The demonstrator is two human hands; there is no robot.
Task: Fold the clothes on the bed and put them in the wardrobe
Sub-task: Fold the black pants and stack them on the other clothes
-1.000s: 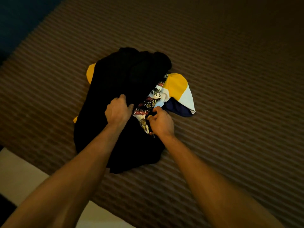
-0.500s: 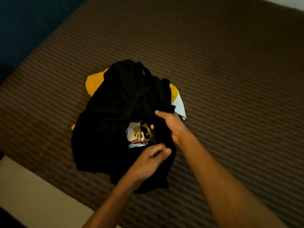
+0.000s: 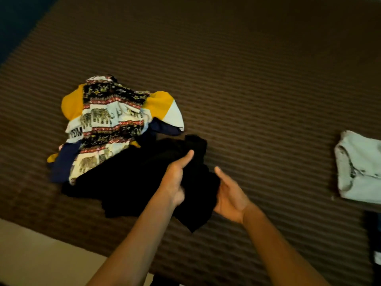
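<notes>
From the head camera, a brown ribbed bed cover (image 3: 247, 69) fills nearly the whole frame, with a pale strip of floor (image 3: 37, 256) at the lower left corner. In the lower middle, both forearms reach in from the bottom edge to a crumpled black garment (image 3: 127, 178) lying on the cover. The left hand (image 3: 175, 180) grips the garment's right part, its thumb stretched up over the cloth and its fingers curled into the fabric. The right hand (image 3: 231, 195) is just beside it on the right, palm turned toward the cloth and thumb raised; its fingers go under or behind the black fabric, so I cannot tell whether they clamp it. The two hands are close together, with a fold of the black cloth between them. At the left centre, touching the upper edge of the black garment, lies a heap with an elephant-print cloth (image 3: 107, 118) on top of a yellow, white and navy garment (image 3: 165, 108). At the right edge, well apart from the heap, sits a folded pale grey garment (image 3: 360, 168), and below it a dark item (image 3: 374, 240) is cut off by the frame.
</notes>
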